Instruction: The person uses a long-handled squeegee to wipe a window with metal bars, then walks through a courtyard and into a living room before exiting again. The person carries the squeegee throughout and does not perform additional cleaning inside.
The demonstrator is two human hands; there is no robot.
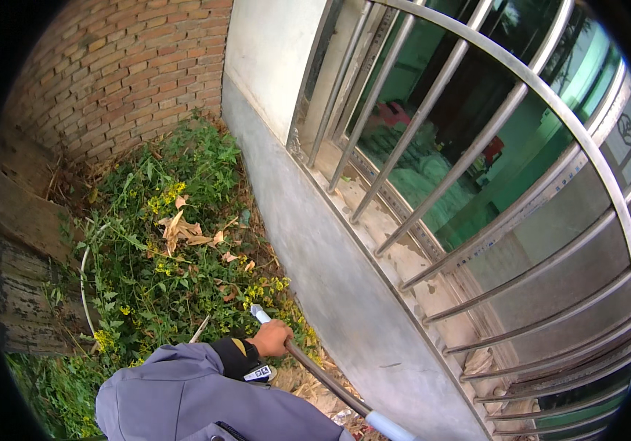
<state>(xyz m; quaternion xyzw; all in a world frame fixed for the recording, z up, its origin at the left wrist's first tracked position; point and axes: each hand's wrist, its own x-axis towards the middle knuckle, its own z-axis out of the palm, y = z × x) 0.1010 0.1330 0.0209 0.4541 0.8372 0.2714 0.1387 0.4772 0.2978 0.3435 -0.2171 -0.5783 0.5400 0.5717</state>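
My left hand (272, 337) is closed around a long pole (329, 380) with a dark middle and pale blue sections at both visible parts. The pole's pale upper end (261, 313) lies over green weeds with yellow flowers (271, 289). From my hand the pole slants down to the right and leaves the picture at the bottom edge. A grey jacket sleeve and a dark cuff cover my left arm. My right hand is out of view. Dry, curled leaves (178, 229) lie on the weeds ahead of me.
A grey plastered wall base (315, 242) runs along the right, below a window with metal bars (436, 80). A brick wall (139, 66) closes the far end. Weathered boards (34, 286) stand at the left, near a thin pale curved hose or rod (83, 281) among the weeds.
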